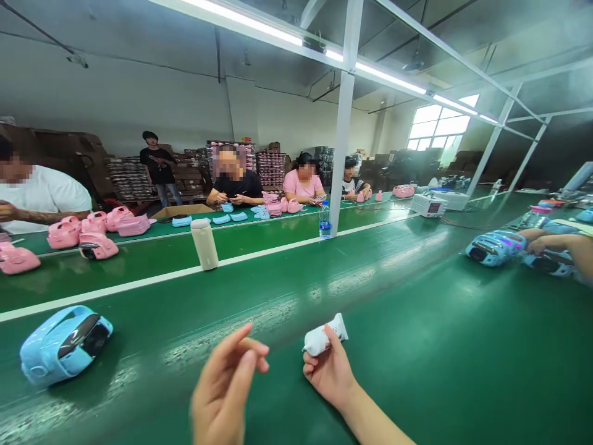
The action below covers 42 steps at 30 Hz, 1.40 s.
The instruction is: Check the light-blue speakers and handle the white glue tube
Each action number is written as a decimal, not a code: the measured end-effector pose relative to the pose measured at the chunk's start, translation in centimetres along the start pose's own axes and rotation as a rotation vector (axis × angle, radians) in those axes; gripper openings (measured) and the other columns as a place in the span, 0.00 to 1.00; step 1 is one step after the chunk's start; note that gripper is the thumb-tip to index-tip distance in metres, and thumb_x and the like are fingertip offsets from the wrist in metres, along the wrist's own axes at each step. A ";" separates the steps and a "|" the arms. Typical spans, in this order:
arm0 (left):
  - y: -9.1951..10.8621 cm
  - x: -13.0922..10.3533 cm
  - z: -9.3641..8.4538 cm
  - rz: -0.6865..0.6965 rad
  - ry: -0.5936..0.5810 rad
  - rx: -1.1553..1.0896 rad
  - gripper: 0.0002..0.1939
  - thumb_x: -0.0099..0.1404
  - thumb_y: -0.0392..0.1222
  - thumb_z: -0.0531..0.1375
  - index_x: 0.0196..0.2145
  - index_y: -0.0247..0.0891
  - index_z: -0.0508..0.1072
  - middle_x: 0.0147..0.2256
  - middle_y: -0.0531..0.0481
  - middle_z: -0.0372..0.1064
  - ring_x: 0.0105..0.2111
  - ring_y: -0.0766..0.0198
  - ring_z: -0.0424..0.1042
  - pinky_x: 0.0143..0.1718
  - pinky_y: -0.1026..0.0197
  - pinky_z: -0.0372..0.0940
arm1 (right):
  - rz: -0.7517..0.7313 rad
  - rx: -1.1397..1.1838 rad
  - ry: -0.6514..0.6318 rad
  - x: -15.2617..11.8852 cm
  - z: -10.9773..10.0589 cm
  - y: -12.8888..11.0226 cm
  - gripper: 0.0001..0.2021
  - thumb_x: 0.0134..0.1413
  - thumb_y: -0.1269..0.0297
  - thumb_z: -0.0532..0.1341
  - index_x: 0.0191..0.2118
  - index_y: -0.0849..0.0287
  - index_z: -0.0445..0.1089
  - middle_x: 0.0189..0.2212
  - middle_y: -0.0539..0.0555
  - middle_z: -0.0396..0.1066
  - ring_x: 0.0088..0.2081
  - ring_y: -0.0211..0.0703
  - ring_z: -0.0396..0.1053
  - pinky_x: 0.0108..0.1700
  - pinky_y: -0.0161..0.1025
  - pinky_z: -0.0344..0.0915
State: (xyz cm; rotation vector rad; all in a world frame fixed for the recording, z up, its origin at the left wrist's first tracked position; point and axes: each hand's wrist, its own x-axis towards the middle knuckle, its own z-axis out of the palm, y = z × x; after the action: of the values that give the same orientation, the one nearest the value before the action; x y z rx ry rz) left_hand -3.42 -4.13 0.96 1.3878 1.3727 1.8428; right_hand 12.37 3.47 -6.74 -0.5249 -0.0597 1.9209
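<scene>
A small white squeeze tube (319, 339) is in my right hand (334, 377), held between the thumb and curled fingers. Its crimped flat end points up and right, its narrow tip to the left; the print on it is too small to read. My left hand (225, 386) hovers to the left of the tube, apart from it, its fingers loosely bent and thumb raised, with nothing visible in them. Both hands are above the green conveyor belt (278, 296). Farther left, a light blue handled device (65, 346) with a dark front panel rests on the belt.
A cream tumbler (204, 245) and a water bottle (325, 220) stand along the white divider by a white post (343, 136). At right, a co-worker's hands (551, 241) touch blue devices (495, 247). Across the belt, several people sit among pink devices (99, 245). A power supply box (428, 205) stands farther back.
</scene>
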 end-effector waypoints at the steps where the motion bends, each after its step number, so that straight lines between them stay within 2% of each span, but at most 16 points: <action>1: -1.5 0.1 0.6 -0.033 -0.103 0.069 0.21 0.65 0.49 0.53 0.52 0.37 0.64 0.34 0.49 0.69 0.28 0.66 0.68 0.33 0.61 0.68 | -0.005 0.007 0.005 -0.1 0.0 0.1 0.20 0.29 0.57 0.75 0.24 0.57 0.64 0.16 0.45 0.63 0.17 0.33 0.54 0.20 0.31 0.51; 2: -3.1 0.0 1.1 -0.075 -0.193 0.148 0.21 0.67 0.48 0.49 0.53 0.36 0.63 0.33 0.48 0.69 0.28 0.66 0.68 0.34 0.61 0.68 | -0.011 0.014 0.012 -0.2 -0.1 0.2 0.21 0.27 0.58 0.76 0.24 0.57 0.64 0.16 0.45 0.63 0.17 0.33 0.54 0.19 0.30 0.50; 3: -4.6 -0.3 1.6 -0.119 -0.379 0.283 0.22 0.68 0.46 0.44 0.55 0.33 0.61 0.34 0.46 0.69 0.29 0.66 0.69 0.34 0.62 0.68 | -0.014 0.020 0.018 -0.4 -0.2 0.3 0.21 0.25 0.58 0.76 0.23 0.56 0.64 0.16 0.44 0.63 0.17 0.33 0.53 0.19 0.30 0.50; 5: -6.9 -0.9 2.4 -0.161 -0.502 0.386 0.21 0.64 0.42 0.48 0.51 0.29 0.67 0.29 0.46 0.71 0.23 0.65 0.69 0.26 0.63 0.66 | -0.014 0.031 0.030 -0.7 -0.4 0.3 0.22 0.21 0.60 0.77 0.23 0.54 0.65 0.16 0.44 0.64 0.17 0.33 0.54 0.19 0.30 0.51; 6: -7.6 -1.2 2.6 -0.160 -0.535 0.435 0.19 0.61 0.39 0.50 0.48 0.31 0.70 0.29 0.46 0.72 0.25 0.64 0.70 0.27 0.63 0.66 | -0.002 0.029 0.031 -0.8 -0.6 0.2 0.23 0.19 0.61 0.78 0.23 0.54 0.65 0.17 0.44 0.64 0.17 0.33 0.54 0.19 0.31 0.52; 9: -7.9 -2.0 2.8 -0.103 -0.613 0.565 0.15 0.58 0.36 0.54 0.40 0.36 0.76 0.32 0.45 0.74 0.32 0.60 0.72 0.34 0.61 0.67 | 0.035 0.023 0.031 -0.9 -1.0 -0.1 0.22 0.19 0.64 0.77 0.22 0.54 0.64 0.17 0.44 0.63 0.17 0.34 0.54 0.19 0.32 0.54; 12: -7.2 -2.6 2.9 -0.032 -0.706 0.661 0.12 0.58 0.37 0.56 0.37 0.39 0.78 0.36 0.45 0.74 0.36 0.57 0.73 0.39 0.58 0.66 | 0.051 0.010 0.038 -1.0 -1.3 -0.4 0.19 0.28 0.62 0.75 0.23 0.54 0.63 0.18 0.45 0.61 0.18 0.35 0.54 0.19 0.33 0.55; 15: -6.9 -3.2 2.9 0.010 -0.763 0.714 0.12 0.60 0.40 0.56 0.39 0.41 0.77 0.39 0.45 0.74 0.39 0.55 0.72 0.41 0.56 0.66 | 0.057 -0.018 0.049 -1.6 -1.7 -0.7 0.15 0.37 0.60 0.71 0.25 0.55 0.63 0.19 0.45 0.59 0.20 0.35 0.53 0.19 0.34 0.56; 18: -7.1 -3.8 3.0 0.036 -0.783 0.745 0.12 0.61 0.43 0.56 0.40 0.43 0.77 0.39 0.48 0.74 0.39 0.56 0.72 0.42 0.57 0.66 | 0.072 -0.057 0.082 -2.3 -1.8 -1.2 0.14 0.41 0.58 0.68 0.26 0.55 0.62 0.20 0.45 0.57 0.20 0.36 0.53 0.19 0.34 0.58; 24: -7.5 -4.1 3.5 0.071 -0.816 0.789 0.15 0.62 0.47 0.55 0.42 0.43 0.75 0.41 0.50 0.74 0.39 0.56 0.73 0.41 0.57 0.68 | 0.047 -0.115 0.232 -3.1 -0.4 -1.6 0.12 0.53 0.56 0.57 0.27 0.58 0.62 0.20 0.47 0.54 0.20 0.35 0.51 0.16 0.33 0.58; 29: -8.0 -3.8 3.6 0.086 -0.854 0.756 0.16 0.62 0.49 0.54 0.42 0.40 0.75 0.42 0.46 0.74 0.40 0.54 0.73 0.40 0.53 0.68 | 0.050 -0.113 0.228 -3.5 0.4 -1.6 0.13 0.54 0.56 0.56 0.25 0.59 0.59 0.20 0.48 0.53 0.20 0.35 0.50 0.16 0.33 0.58; 35: -9.3 -4.2 3.9 0.058 -0.799 0.666 0.12 0.58 0.48 0.60 0.39 0.43 0.75 0.41 0.43 0.74 0.38 0.57 0.72 0.40 0.53 0.67 | 0.059 -0.128 0.232 -3.5 0.2 -1.7 0.13 0.54 0.56 0.56 0.26 0.59 0.59 0.21 0.48 0.52 0.21 0.35 0.50 0.16 0.33 0.59; 38: -8.5 -4.5 4.3 0.054 -0.712 0.562 0.06 0.55 0.46 0.63 0.32 0.45 0.76 0.37 0.46 0.75 0.34 0.62 0.72 0.38 0.57 0.67 | 0.066 -0.125 0.214 -3.4 0.0 -1.7 0.13 0.53 0.56 0.57 0.26 0.58 0.57 0.22 0.47 0.50 0.21 0.35 0.49 0.16 0.34 0.59; 40: -7.1 -3.8 3.5 0.039 -0.557 0.485 0.03 0.59 0.45 0.61 0.30 0.46 0.75 0.35 0.49 0.76 0.33 0.65 0.72 0.37 0.61 0.68 | 0.052 -0.132 0.196 -3.4 -0.1 -1.7 0.12 0.52 0.56 0.58 0.26 0.58 0.57 0.22 0.46 0.50 0.21 0.35 0.49 0.16 0.34 0.59; 42: -5.4 -2.1 0.9 -0.002 -0.275 0.447 0.09 0.66 0.44 0.54 0.35 0.43 0.74 0.35 0.49 0.75 0.36 0.65 0.72 0.39 0.59 0.68 | 0.029 -0.150 0.170 -3.3 -0.4 -1.6 0.12 0.49 0.58 0.60 0.27 0.57 0.57 0.23 0.46 0.49 0.22 0.35 0.48 0.17 0.33 0.58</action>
State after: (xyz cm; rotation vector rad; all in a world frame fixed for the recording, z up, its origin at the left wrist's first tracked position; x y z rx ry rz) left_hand -2.91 -3.26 -4.81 1.7754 1.6950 1.3225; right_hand 14.92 1.11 -5.56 -0.7920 -0.0865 1.9021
